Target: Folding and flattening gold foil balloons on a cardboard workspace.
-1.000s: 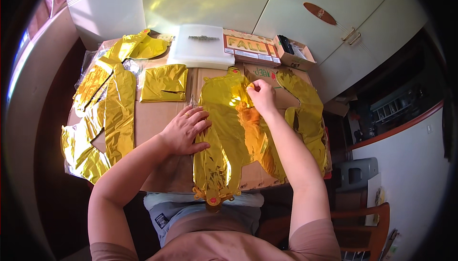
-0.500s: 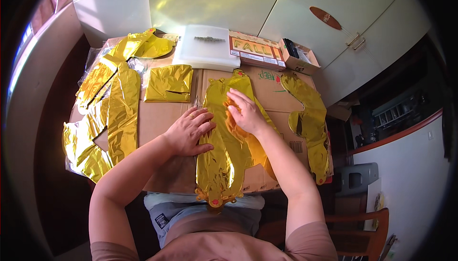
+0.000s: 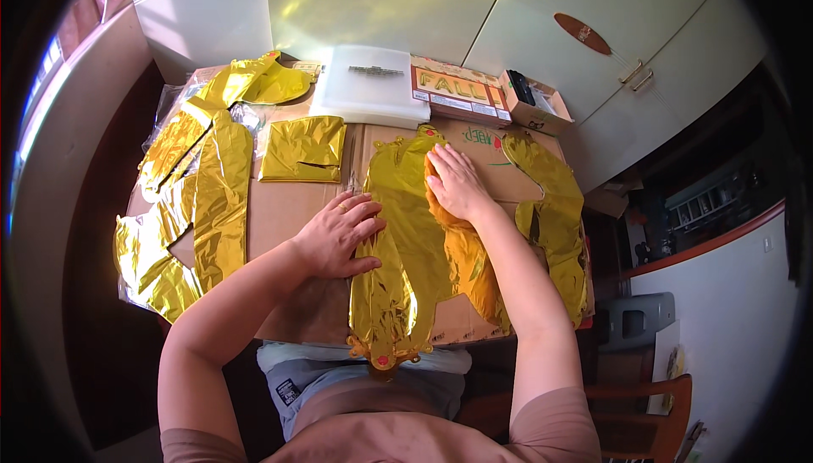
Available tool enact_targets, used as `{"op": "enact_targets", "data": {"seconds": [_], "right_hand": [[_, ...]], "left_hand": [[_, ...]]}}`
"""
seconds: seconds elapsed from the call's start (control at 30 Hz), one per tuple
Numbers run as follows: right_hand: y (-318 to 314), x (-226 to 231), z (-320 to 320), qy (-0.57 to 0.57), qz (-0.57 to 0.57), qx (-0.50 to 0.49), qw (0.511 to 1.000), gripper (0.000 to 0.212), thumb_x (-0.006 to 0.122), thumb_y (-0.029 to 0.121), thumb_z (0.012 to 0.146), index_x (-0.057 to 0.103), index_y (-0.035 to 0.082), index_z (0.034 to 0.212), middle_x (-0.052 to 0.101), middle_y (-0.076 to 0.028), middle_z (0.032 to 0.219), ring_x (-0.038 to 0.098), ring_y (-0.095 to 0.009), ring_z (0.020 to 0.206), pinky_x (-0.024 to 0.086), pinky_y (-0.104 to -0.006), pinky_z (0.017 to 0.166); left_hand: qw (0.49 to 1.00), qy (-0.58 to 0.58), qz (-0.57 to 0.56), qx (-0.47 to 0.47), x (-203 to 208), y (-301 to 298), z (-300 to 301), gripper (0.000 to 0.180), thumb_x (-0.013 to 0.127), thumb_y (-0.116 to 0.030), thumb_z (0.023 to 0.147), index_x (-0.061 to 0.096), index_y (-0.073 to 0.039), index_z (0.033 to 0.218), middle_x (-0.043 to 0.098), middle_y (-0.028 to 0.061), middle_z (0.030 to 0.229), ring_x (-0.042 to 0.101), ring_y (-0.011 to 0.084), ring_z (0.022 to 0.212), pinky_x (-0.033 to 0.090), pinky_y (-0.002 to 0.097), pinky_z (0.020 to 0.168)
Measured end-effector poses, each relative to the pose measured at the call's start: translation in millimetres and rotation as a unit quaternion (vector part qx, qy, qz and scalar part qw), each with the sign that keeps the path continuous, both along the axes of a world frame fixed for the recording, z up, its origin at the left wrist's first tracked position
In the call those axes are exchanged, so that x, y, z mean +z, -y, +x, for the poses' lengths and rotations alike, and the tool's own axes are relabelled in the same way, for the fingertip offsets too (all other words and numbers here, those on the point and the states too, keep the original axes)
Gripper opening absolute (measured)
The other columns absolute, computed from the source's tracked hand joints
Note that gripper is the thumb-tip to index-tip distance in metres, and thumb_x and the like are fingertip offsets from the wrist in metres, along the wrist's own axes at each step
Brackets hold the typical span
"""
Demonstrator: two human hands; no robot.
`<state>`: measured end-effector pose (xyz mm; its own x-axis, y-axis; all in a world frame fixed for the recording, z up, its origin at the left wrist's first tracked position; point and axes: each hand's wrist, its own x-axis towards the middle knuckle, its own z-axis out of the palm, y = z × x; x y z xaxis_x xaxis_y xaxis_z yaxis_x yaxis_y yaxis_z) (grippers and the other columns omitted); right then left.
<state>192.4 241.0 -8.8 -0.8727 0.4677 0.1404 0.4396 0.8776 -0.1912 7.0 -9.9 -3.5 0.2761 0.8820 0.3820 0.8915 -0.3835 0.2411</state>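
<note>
Left hand (image 3: 340, 233): fingers loosely spread, on gold foil's (image 3: 394, 247) 9 o'clock edge; right hand (image 3: 458, 184): fingers close together, atop orange sheet (image 3: 474, 272), foil's 1 o'clock

two hands (image 3: 340, 236) (image 3: 460, 184), one orange cloth (image 3: 471, 270), one folded gold foil (image 3: 296, 143), one translucent case (image 3: 366, 95), one open carton (image 3: 527, 111)

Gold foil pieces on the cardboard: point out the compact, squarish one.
The squarish foil piece, beyond the left hand, by the near left corner of the white plastic case; the other gold pieces are longer, with irregular outlines.
</note>
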Motion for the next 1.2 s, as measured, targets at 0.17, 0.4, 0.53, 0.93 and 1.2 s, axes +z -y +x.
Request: {"op": "enact_targets", "data": {"seconds": [0.17, 0.4, 0.53, 0.93, 1.2], "right_hand": [[-7, 12, -11, -0.010, -0.040, 0.001, 0.999, 0.057, 0.047, 0.034, 0.101, 0.041, 0.004, 0.149, 0.034, -0.018, 0.159, 0.025, -0.032, 0.150, 0.016, -0.0478, 0.124], [-1, -2, -22, 0.048, -0.021, -0.007, 0.999, 0.066, 0.038, 0.044, 0.104, 0.028, 0.005, 0.156, 0.017, -0.017, 0.166, 0.014, -0.032, 0.154, 0.010, -0.0475, 0.124], [1, -5, -21, 0.050, -0.015, -0.011, 0.999, 0.067, 0.038, 0.045, 0.104, 0.025, 0.005, 0.157, 0.015, -0.017, 0.166, 0.012, -0.032, 0.154, 0.009, -0.0483, 0.124], [10, 17, -41, 0.052, 0.006, 0.026, 0.998, 0.067, 0.037, 0.048, 0.103, 0.030, 0.007, 0.156, 0.021, -0.017, 0.165, 0.016, -0.032, 0.153, 0.009, -0.0498, 0.124], [21, 0, -48, 0.070, -0.027, 0.015, 0.997, 0.071, 0.032, 0.052, 0.104, 0.020, 0.010, 0.160, 0.011, -0.014, 0.167, 0.010, -0.031, 0.155, 0.005, -0.0495, 0.124]], "left_hand": [[1.000, -0.001, -0.004, -0.001, 2, 0, 0, 0.064, 0.071, -0.049, 0.082, 0.056, -0.008, 0.129, 0.052, 0.0173, 0.135, 0.045, 0.0375, 0.134, 0.031, 0.0542, 0.115], [1.000, 0.000, -0.008, -0.001, 2, -1, 1, 0.064, 0.072, -0.048, 0.082, 0.055, -0.008, 0.129, 0.052, 0.0172, 0.136, 0.046, 0.0378, 0.133, 0.032, 0.0541, 0.115], [1.000, 0.003, -0.004, -0.001, 1, 0, 0, 0.064, 0.072, -0.049, 0.082, 0.056, -0.008, 0.129, 0.052, 0.0173, 0.136, 0.046, 0.0381, 0.133, 0.032, 0.0539, 0.115], [1.000, 0.002, 0.011, -0.007, 2, -2, 1, 0.064, 0.072, -0.049, 0.083, 0.056, -0.007, 0.128, 0.052, 0.0175, 0.134, 0.047, 0.0381, 0.131, 0.034, 0.0526, 0.114], [1.000, 0.002, 0.014, -0.007, 3, -1, 2, 0.063, 0.071, -0.049, 0.083, 0.056, -0.006, 0.127, 0.053, 0.0176, 0.133, 0.048, 0.0380, 0.131, 0.034, 0.0519, 0.113]]}}
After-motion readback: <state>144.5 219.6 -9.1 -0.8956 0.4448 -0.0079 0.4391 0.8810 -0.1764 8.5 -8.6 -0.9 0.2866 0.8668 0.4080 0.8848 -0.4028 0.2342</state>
